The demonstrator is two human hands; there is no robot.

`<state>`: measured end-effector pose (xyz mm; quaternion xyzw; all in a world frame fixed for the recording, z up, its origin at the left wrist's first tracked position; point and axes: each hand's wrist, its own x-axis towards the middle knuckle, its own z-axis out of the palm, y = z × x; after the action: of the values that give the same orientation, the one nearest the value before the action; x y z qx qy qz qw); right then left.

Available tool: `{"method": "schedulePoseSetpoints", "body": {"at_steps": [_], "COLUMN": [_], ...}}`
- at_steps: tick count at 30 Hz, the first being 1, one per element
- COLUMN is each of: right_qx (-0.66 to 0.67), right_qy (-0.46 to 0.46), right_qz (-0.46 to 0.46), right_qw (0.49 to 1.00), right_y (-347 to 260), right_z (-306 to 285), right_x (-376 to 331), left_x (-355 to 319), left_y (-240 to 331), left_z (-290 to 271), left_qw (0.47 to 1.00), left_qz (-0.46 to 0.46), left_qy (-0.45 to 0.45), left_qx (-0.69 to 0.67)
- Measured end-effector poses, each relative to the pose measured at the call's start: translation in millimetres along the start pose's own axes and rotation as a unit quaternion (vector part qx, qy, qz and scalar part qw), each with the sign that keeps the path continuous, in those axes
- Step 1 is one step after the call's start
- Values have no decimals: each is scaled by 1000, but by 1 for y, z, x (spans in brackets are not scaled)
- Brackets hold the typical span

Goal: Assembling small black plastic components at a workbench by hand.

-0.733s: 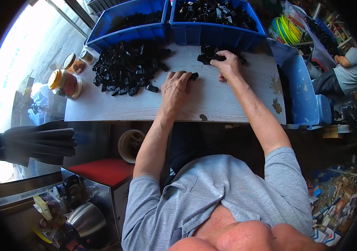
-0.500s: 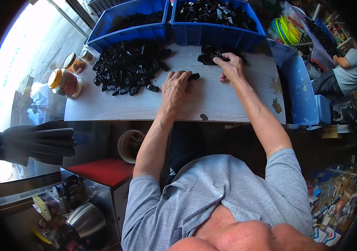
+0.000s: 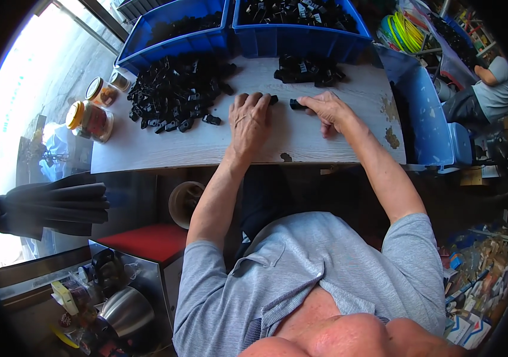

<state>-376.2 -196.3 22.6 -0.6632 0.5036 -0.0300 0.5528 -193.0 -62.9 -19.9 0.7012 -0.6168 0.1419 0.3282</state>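
Over the middle of the white table (image 3: 170, 149), my left hand (image 3: 249, 122) curls its fingers round a small black plastic part, one end of which (image 3: 273, 100) pokes out at the fingertips. To its right, my right hand (image 3: 332, 112) pinches another small black piece (image 3: 297, 104) between thumb and fingers, pointing at the left hand with a short gap between. A large heap of black plastic parts (image 3: 173, 92) lies left of my left hand. Beyond my right hand is a smaller heap of black parts (image 3: 307, 70). The exact kind of these parts cannot be made out.
Two blue bins, a left one (image 3: 176, 49) and a right one (image 3: 301, 43), hold black parts at the table's far edge. Lidded jars (image 3: 90, 121) stand at the left. A light-blue tub (image 3: 426, 113) is beside the table's right edge. Another person (image 3: 491, 92) sits far right.
My right hand has come back from the smaller heap toward my left hand with a black piece in its fingers. The left hand has stayed nearly in place. The view has shifted slightly.
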Motion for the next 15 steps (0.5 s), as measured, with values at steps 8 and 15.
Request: {"method": "schedulePoseSetpoints", "body": {"at_steps": [8, 15], "right_qx": [-21, -17], "right_qy": [32, 38], "right_qz": [10, 13], "right_qw": [999, 999], "right_y": [1, -2], "right_z": [3, 4], "right_x": [-2, -5], "left_x": [-2, -2], "left_y": [0, -4], "left_z": [1, 0], "left_qw": [999, 998], "left_qz": [-4, 8], "left_qy": [-40, -28], "left_qx": [-35, -59]}}
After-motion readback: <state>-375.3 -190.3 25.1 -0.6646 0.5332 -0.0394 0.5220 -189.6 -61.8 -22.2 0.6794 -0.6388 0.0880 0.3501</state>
